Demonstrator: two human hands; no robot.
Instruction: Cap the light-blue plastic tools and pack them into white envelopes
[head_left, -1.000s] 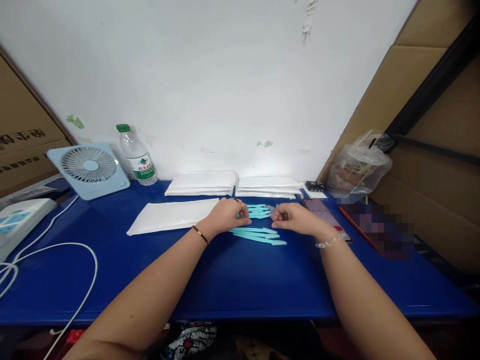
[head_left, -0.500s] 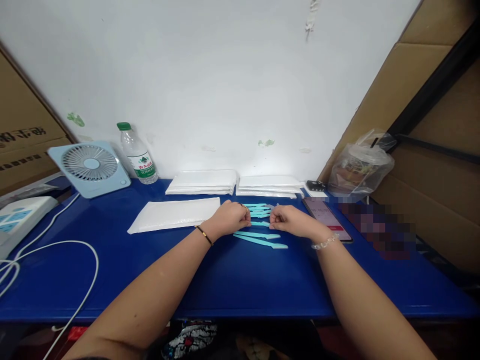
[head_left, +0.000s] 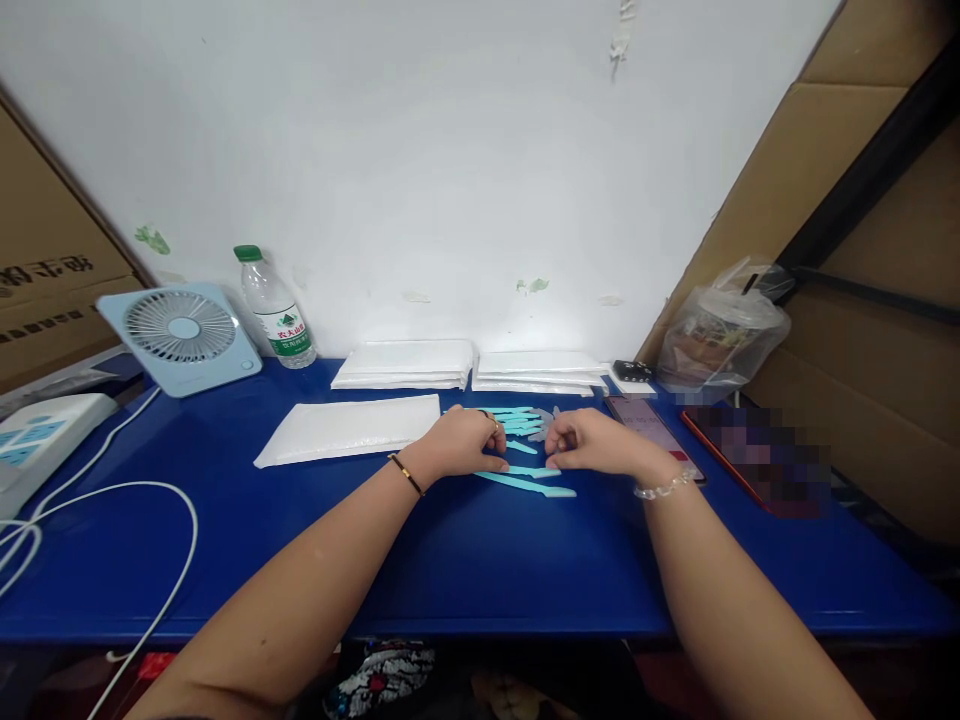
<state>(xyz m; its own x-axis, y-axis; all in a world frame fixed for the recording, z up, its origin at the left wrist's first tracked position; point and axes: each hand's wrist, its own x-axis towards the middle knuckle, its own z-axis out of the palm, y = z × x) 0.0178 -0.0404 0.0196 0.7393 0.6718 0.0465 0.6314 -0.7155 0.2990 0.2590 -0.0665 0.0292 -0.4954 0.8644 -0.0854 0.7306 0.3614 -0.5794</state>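
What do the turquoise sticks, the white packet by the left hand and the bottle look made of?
Turquoise sticks: probably moulded plastic, smooth; even colour and similar slim shapes suggest it.
White packet: plastic film or coated paper, slight sheen; highlights and small wrinkles show, but which is unclear.
Bottle: clear, glossy plastic, most likely; see-through body with a green screw-type cap.

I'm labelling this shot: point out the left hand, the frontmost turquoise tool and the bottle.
Left hand (head_left: 465, 441): head view, back of the hand.
Frontmost turquoise tool (head_left: 525, 485): head view, on its handle.
Bottle (head_left: 288, 326): head view, on its label.
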